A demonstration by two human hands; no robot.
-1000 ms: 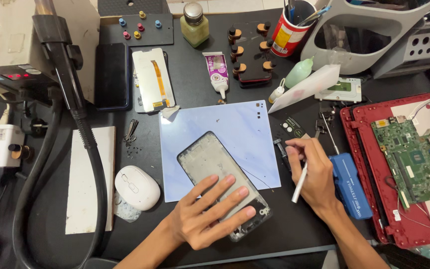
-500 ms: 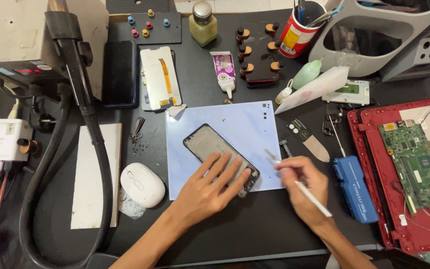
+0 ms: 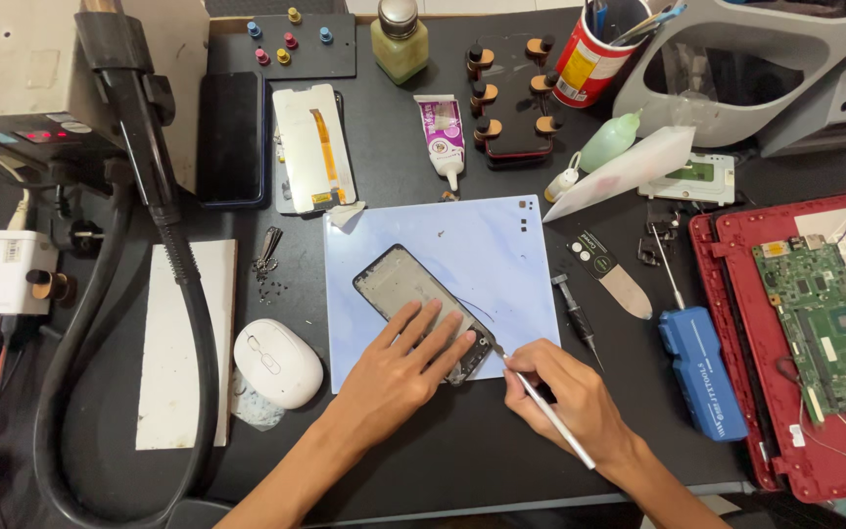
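A black phone frame (image 3: 405, 287) lies tilted on a pale blue work mat (image 3: 482, 255). My left hand (image 3: 399, 373) presses flat on the frame's lower end, fingers spread. My right hand (image 3: 566, 396) pinches a thin white tool (image 3: 550, 411) like a pen, and the tool's tip touches the frame's lower right corner.
A black hose (image 3: 168, 225) from a grey station (image 3: 31, 78) curves down the left. A white mouse (image 3: 277, 362) sits left of the mat. A red laptop shell with a green board (image 3: 815, 323), a blue case (image 3: 699, 372), a glue tube (image 3: 440, 132) and a screen panel (image 3: 312, 147) surround the mat.
The right hand has turned the white tool and brought its tip to the frame's lower corner. The left hand has stayed pressed on the frame, which has shifted on the mat.
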